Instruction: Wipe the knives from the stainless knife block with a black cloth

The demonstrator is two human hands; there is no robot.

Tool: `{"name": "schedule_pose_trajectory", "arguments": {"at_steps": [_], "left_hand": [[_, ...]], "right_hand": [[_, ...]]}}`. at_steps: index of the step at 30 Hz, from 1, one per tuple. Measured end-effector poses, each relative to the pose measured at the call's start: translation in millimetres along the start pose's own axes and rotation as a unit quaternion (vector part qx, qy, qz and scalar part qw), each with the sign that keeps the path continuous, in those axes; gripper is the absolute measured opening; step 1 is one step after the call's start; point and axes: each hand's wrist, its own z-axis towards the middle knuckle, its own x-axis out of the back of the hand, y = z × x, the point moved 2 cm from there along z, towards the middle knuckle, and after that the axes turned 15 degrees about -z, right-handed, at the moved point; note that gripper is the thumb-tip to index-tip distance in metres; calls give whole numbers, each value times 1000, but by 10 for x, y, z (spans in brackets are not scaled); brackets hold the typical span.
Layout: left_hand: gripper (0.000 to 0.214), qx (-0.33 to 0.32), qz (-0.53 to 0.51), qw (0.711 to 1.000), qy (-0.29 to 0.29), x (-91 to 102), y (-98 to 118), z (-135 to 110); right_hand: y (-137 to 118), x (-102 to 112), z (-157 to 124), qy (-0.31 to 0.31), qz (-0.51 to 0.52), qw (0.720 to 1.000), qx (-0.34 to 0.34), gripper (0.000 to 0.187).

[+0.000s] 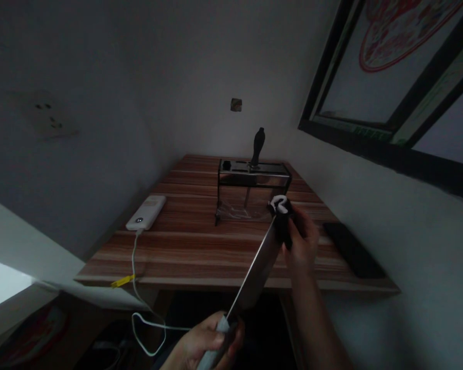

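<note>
My left hand (210, 341) is closed around the light grey handle of a broad-bladed kitchen knife (256, 267), a cleaver by its shape. The blade slants up and away to the right, above the table's front edge. At its far end my right hand (303, 234) grips a folded black and white cloth (282, 218), which covers the blade's tip. Behind them stands a knife rack (254, 180) with a dark slotted top and clear sides. One black-handled tool (258, 146) is upright in it, its thin shaft showing below.
The wood-grain table (177, 252) meets walls at the back and right. A white power bank (146, 211) lies at the left, its white cable (134, 267) with a yellow tag (122, 281) hanging over the front edge. A black phone-like slab (353, 249) lies at the right.
</note>
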Motion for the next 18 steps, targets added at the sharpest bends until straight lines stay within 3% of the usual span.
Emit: {"name": "schedule_pose_trajectory", "arguments": {"at_steps": [3, 5, 9, 12, 18], "left_hand": [[52, 46, 53, 994, -83, -89, 5, 3], [49, 45, 109, 989, -85, -121, -6, -7], [43, 12, 179, 983, -36, -149, -47, -30], [39, -53, 227, 972, 13, -139, -53, 11], [34, -191, 360, 901, 150, 1, -36, 164]], "right_hand": [[48, 8, 22, 24, 62, 996, -56, 28], [117, 46, 47, 41, 85, 991, -91, 31], [330, 186, 97, 52, 104, 980, -159, 29], [489, 321, 78, 47, 100, 971, -210, 28], [552, 525, -182, -36, 163, 936, -310, 28]]}}
